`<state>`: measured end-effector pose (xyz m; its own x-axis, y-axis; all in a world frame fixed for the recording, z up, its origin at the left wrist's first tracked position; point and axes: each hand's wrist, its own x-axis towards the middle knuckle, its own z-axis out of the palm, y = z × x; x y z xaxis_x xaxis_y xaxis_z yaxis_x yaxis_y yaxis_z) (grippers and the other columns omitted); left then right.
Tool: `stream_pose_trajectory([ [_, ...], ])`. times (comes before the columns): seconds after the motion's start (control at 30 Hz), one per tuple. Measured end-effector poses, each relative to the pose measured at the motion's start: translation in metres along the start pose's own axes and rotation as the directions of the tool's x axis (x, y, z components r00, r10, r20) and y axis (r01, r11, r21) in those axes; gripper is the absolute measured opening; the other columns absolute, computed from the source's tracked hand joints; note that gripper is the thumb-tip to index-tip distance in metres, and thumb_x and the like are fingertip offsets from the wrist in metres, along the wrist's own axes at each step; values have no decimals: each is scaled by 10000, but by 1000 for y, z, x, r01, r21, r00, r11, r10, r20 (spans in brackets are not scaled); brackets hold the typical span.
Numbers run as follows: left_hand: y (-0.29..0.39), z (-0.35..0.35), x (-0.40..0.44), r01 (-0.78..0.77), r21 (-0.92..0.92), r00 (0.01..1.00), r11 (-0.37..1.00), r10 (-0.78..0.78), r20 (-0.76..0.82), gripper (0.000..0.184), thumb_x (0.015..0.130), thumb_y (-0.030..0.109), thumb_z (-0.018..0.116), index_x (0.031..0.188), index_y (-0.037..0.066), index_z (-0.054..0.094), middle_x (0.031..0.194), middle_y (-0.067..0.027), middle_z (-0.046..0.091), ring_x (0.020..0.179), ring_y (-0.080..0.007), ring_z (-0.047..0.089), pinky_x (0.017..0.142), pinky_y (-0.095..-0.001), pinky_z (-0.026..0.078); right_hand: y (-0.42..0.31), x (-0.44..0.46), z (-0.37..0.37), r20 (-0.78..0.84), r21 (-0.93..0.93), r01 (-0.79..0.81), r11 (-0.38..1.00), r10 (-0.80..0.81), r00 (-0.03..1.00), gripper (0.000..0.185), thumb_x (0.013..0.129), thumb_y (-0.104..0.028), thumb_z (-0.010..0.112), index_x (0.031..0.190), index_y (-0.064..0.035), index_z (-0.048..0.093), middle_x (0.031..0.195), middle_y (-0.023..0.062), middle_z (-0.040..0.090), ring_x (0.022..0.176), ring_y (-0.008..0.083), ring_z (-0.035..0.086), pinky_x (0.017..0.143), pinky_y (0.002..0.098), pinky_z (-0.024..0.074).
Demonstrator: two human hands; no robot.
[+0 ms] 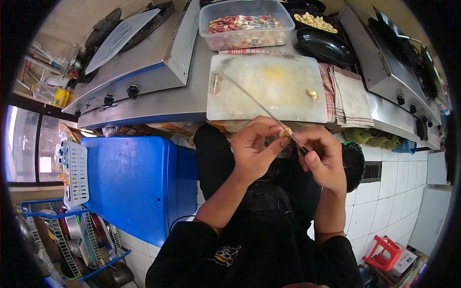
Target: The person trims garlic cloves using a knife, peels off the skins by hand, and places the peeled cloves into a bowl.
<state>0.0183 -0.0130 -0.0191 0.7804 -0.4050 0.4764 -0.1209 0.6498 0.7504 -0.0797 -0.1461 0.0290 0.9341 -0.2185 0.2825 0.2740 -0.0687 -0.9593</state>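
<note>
My right hand is closed around the black handle of a knife, whose long thin blade points up and left over the cutting board. Between the thumb and fingers of my left hand is a small garlic clove, held against the blade near the handle. Both hands are above my lap, just in front of the white cutting board. Another garlic piece lies on the board's right side. Behind the board stands a clear plastic container with reddish shallots and pale garlic.
At the back right are a bowl of peeled cloves and a black oval dish. Folded cloths lie right of the board. Stoves flank the counter. A large blue box stands to my left.
</note>
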Motion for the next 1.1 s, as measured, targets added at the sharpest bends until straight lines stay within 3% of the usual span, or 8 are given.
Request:
stream_pose_trajectory([
  [0.03, 2, 1, 0, -35, 83, 999, 996, 35, 7, 195, 755, -95, 686, 924, -46, 601, 954, -121, 607, 881, -157, 587, 779, -262, 468, -4, -1, 2, -2, 0, 1, 1000, -1, 1000, 366, 872, -288, 630, 1060, 23, 584, 783, 3, 482, 607, 36, 394, 533, 175, 314],
  [0.13, 7, 7, -3, -4, 21, 999, 1000, 5, -42, 187, 748, -91, 693, 907, -52, 604, 951, -122, 613, 871, -167, 602, 760, -265, 481, -11, -2, 3, -17, -32, -78, 996, 77, 997, 472, 881, -355, 594, 1195, -3, 576, 747, 8, 482, 625, 61, 412, 556, 197, 330],
  [0.27, 13, 11, -1, -61, 59, 997, 996, 63, -45, 172, 735, -87, 705, 880, -55, 617, 956, -134, 622, 862, -175, 618, 751, -260, 489, -12, 3, 3, 40, -123, 31, 992, -26, 999, 519, 891, -404, 552, 1234, -15, 561, 722, 38, 516, 640, 110, 430, 583, 235, 348],
  [0.33, 17, 10, -1, -147, 201, 989, 969, 139, 53, 163, 728, -77, 713, 870, -64, 633, 965, -146, 631, 856, -177, 625, 752, -259, 491, -15, 3, 4, 45, -146, 41, 988, -35, 998, 521, 893, -410, 544, 1225, -9, 565, 721, 49, 530, 646, 123, 434, 592, 244, 353],
  [0.73, 15, 14, -3, -34, 337, 999, 941, 24, 34, 301, 786, -80, 659, 1083, -91, 611, 1041, -130, 582, 949, -178, 586, 798, -251, 485, -6, -7, 11, -45, 71, -72, 995, 76, 996, 415, 916, -289, 570, 1235, -24, 567, 792, -4, 533, 529, 24, 414, 464, 167, 318],
  [0.97, 1, 19, -6, 9, 165, 1000, 986, -5, -27, 358, 789, -97, 647, 1140, -84, 581, 1039, -103, 560, 941, -160, 585, 830, -255, 489, 8, -11, 24, -165, 153, -134, 979, 159, 973, 365, 953, -261, 517, 1217, -16, 575, 769, 5, 533, 487, 32, 417, 428, 168, 326],
  [1.07, 0, 13, -6, 93, 220, 996, 971, -89, -25, 333, 817, -65, 634, 1145, -80, 580, 1039, -104, 569, 925, -156, 588, 823, -260, 490, 8, -13, 28, -163, 263, -176, 949, 224, 961, 383, 963, -290, 493, 1185, 9, 583, 730, 16, 529, 460, 45, 410, 411, 177, 330],
  [1.1, 0, 12, -7, 181, 123, 982, 976, -174, -66, 318, 838, -35, 626, 1151, -69, 582, 1036, -101, 584, 906, -142, 591, 819, -252, 483, 8, -13, 29, -165, 313, -187, 931, 247, 955, 400, 968, -307, 478, 1160, 26, 590, 706, 21, 522, 447, 54, 408, 404, 184, 333],
])
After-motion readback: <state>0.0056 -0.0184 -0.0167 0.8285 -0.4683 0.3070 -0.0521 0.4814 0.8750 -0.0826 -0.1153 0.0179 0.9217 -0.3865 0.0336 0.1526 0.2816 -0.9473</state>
